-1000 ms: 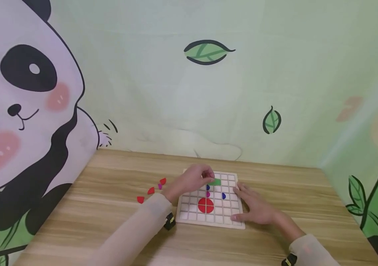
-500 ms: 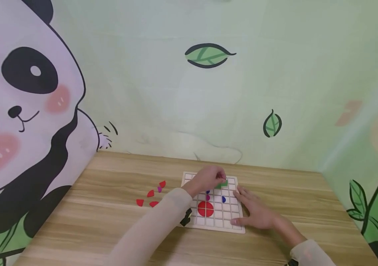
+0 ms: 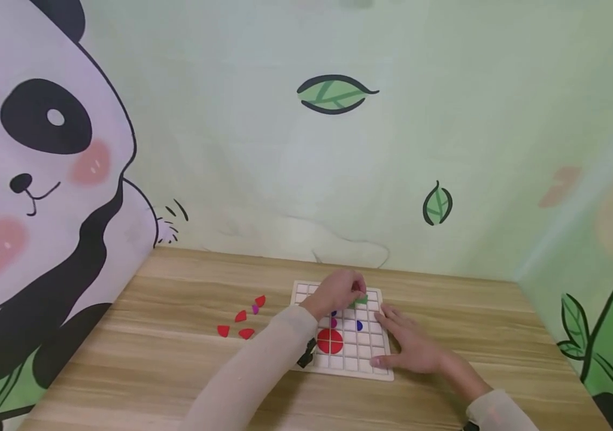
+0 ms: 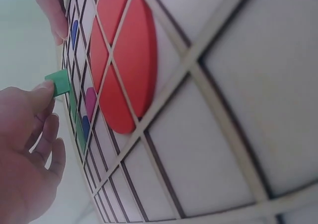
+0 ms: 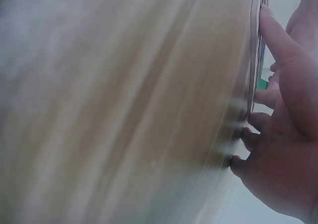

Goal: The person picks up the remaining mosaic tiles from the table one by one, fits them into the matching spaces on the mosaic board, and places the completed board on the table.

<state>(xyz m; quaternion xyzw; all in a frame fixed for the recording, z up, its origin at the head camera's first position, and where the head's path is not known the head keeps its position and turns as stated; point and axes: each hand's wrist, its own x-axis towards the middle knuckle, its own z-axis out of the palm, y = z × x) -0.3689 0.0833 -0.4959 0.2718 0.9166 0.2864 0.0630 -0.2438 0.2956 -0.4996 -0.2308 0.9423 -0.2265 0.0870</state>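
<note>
With thumb and fingertips, my left hand (image 3: 339,290) pinches a green square tile (image 4: 58,82) at the far part of the white grid board (image 3: 363,352). In the left wrist view the tile stands tilted above the cells, beside a green strip (image 4: 75,112) lying in the grid. My right hand (image 3: 411,342) rests along the board's right edge, fingers spread, thumb on the near part. On the board are a red circle of quarter pieces (image 3: 330,341), a magenta piece (image 3: 333,323), a dark blue piece (image 3: 334,313) partly behind my left hand, and a blue half-round (image 3: 359,325).
Left of the board, several red quarter pieces (image 3: 240,316) and a small purple piece (image 3: 255,309) lie loose on the wooden table (image 3: 139,359). A cloth backdrop (image 3: 231,149) with a panda and leaves stands behind the table.
My left hand has moved right across the far rows with the green tile, then stayed nearly in place. The right hand keeps its place on the board's edge. The head view has shifted slightly.
</note>
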